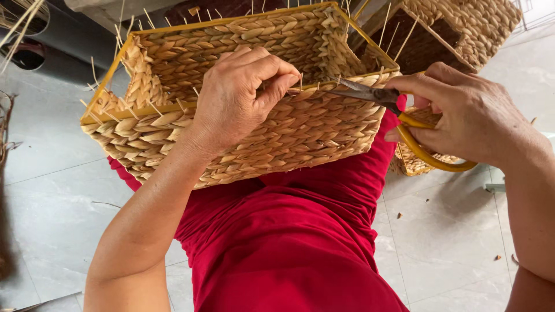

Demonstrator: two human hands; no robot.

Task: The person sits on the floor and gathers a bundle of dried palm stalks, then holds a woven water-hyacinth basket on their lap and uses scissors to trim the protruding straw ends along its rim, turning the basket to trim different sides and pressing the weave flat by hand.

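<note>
1. While resting on red-clothed lap [300, 242], woven basket [254, 98] gripped at near rim by left hand [237, 98], fingers curled shut over yellow frame edge.
2. Right hand [468, 115] closed around yellow handles of scissors [393, 115], blades nearly shut at rim, just right of left fingertips.
3. Count: one held basket, two more woven baskets [462, 29] behind on right, one pair of scissors.
4. Loose straw ends sticking up along rim; grey tile floor [52, 190] below.
</note>
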